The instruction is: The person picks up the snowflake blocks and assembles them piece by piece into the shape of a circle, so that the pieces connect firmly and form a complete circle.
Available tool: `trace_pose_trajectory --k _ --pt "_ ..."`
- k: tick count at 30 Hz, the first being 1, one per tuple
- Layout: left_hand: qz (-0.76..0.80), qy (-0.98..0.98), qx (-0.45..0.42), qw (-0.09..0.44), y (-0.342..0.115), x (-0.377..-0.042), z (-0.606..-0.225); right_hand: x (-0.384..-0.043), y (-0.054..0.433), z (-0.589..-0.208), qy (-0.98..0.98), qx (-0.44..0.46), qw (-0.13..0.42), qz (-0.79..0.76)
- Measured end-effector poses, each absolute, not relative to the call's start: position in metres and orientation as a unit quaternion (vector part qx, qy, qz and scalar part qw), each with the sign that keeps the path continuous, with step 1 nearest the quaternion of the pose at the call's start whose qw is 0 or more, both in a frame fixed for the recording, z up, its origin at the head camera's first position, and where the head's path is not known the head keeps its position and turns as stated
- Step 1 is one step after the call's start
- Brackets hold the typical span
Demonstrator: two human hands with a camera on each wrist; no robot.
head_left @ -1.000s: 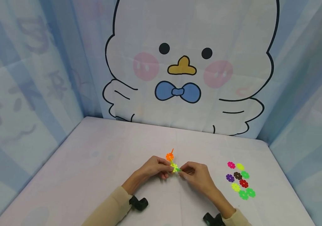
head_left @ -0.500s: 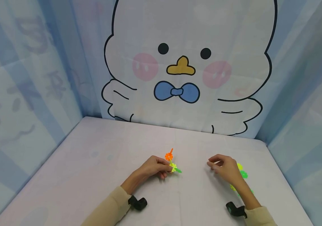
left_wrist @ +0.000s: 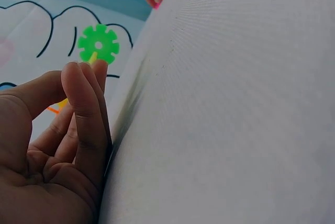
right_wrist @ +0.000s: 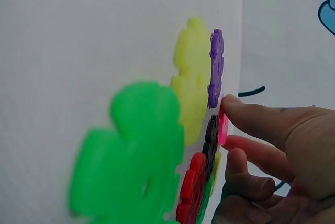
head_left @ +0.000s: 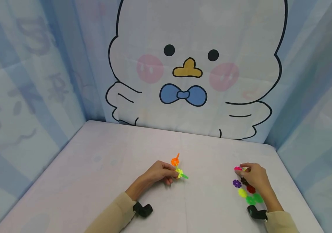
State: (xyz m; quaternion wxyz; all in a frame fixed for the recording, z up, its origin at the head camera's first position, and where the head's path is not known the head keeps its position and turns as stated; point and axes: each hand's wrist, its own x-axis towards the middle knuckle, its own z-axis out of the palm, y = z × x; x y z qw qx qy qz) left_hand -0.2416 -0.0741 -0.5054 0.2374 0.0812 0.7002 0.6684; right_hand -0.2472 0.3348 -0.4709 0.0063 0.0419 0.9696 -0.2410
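My left hand (head_left: 161, 171) pinches a small joined chain of notched plastic discs by its yellow disc (head_left: 179, 172). An orange disc (head_left: 175, 161) with another orange piece standing edge-on tops the chain. To the right of the yellow one juts a green disc (left_wrist: 98, 44), seen full face in the left wrist view. Over the loose discs, my right hand (head_left: 256, 176) has thumb and a finger at opposite edges of a pink disc (right_wrist: 224, 125), pinching it at table level. The far yellow disc is mostly hidden behind that hand.
Below and beside the right hand lie loose discs: purple (head_left: 237, 183), brown (head_left: 244, 181), red (head_left: 251, 189), yellow (head_left: 242, 193) and several green (head_left: 251, 200). The pale tabletop (head_left: 110, 145) meets a printed curtain (head_left: 192, 113) at the back. Each wrist carries a black camera (head_left: 143, 209).
My right hand has left the green disc on the chain, swung right to the loose discs and taken hold of the pink one. The left hand keeps the chain in place.
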Motion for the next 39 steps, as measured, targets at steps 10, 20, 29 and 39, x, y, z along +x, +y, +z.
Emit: trace_pose_trajectory --k 10,20,29,39 --pt "0.667 0.7 0.087 0.239 -0.073 -0.241 -0.505 -0.245 0.333 -0.469 0.97 0.05 0.0 -0.239" --pt "0.671 0.698 0.083 0.238 -0.074 -0.242 -0.505 -0.241 0.323 -0.467 0.964 0.018 -0.059 -0.26" --pt "0.669 0.699 0.088 0.237 -0.074 -0.242 -0.505 -0.235 0.296 -0.464 0.944 0.002 -0.017 -0.331" --pt "0.668 0.701 0.085 0.236 -0.074 -0.242 -0.505 -0.227 0.254 -0.47 0.882 -0.051 0.067 -0.463"
